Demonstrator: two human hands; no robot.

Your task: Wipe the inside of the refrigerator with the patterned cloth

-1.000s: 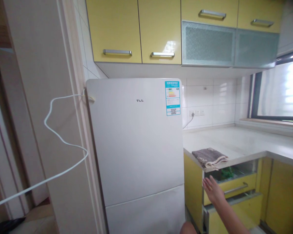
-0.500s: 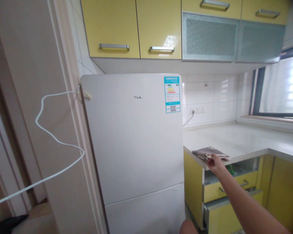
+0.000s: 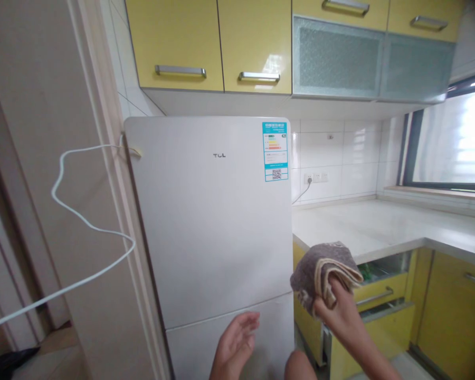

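A folded grey-brown cloth (image 3: 320,269) with a cream edge is gripped in my right hand (image 3: 338,306), raised in front of the corner of the white counter. My left hand (image 3: 237,343) is held up at the bottom centre, before the lower door of the white fridge (image 3: 217,221). Its fingers are loosely bent and apart, with nothing between them. A gap separates my two hands.
Yellow wall cabinets (image 3: 178,42) hang above the fridge. Below the white countertop (image 3: 352,227), an upper drawer (image 3: 380,293) and a lower one stand partly open. A white cable (image 3: 95,227) hangs at the left. A knee shows at the bottom.
My right hand has lifted the cloth off the counter and brought it nearer and lower. My left hand has come into view at the bottom.
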